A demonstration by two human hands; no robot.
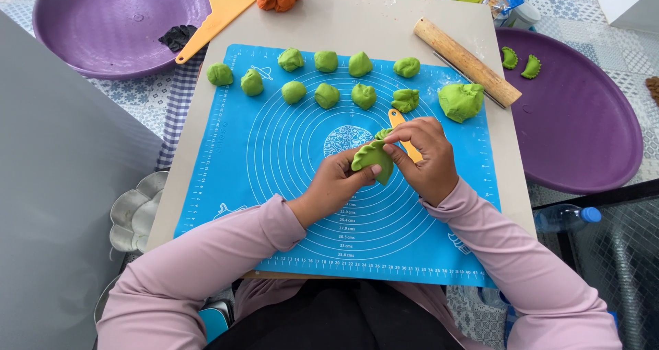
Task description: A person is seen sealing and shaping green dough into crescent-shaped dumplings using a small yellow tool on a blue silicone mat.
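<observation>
Green dumpling (pixel 373 159) sits between our hands above the blue mat's (pixel 274 157) middle; left hand (pixel 336 182) and right hand (pixel 427 154) both pinch it.

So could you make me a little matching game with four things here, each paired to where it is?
Things:
1. folded green dumpling
2. wooden rolling pin
3. two finished green dumplings
4. yellow scraper

Places:
A. on the purple tray at right
B. pinched between left hand and right hand
C. top left, beyond the blue mat
D. along the mat's top right corner

Pairs: 1-B, 2-D, 3-A, 4-C
</observation>
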